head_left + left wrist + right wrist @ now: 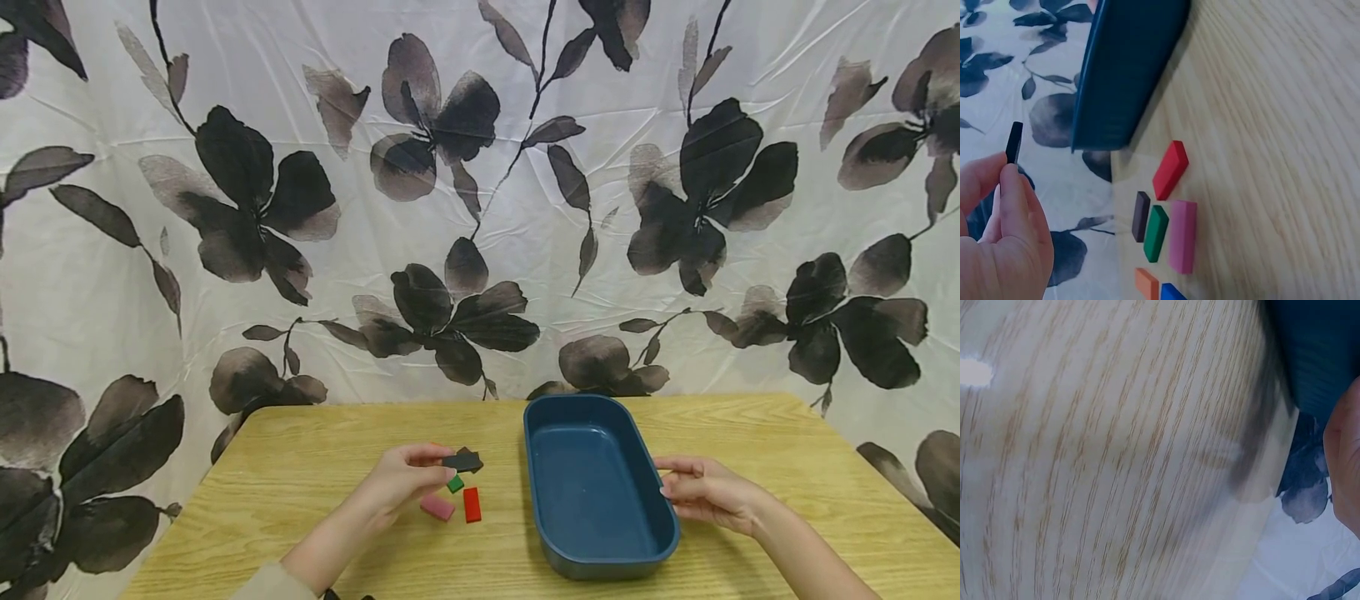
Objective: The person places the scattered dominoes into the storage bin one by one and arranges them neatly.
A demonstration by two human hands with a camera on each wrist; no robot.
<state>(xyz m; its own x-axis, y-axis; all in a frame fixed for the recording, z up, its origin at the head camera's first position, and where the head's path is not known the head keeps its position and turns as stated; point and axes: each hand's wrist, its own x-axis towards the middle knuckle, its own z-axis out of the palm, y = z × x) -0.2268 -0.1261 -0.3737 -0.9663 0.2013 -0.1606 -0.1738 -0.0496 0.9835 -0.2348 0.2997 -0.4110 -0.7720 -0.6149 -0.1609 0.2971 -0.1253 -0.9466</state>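
My left hand (405, 479) pinches a small black block (462, 462) between thumb and fingers, held above the other blocks. On the table below, a red block (472, 505), a pink block (437, 507) and a partly hidden green block (455, 483) lie close together. A dark grey block (1141, 217), an orange block (1146, 283) and a blue block (1171, 292) appear beside them in the left wrist view. To their right stands a deep blue bin (600, 492) with nothing in it. My right hand (708, 493) touches its right side with fairly relaxed fingers.
The light wooden table (322, 450) carries everything. Behind it hangs a white cloth (540, 217) printed with dark flowers. Small black objects (348, 596), cut off by the frame, show at the bottom edge near the left forearm.
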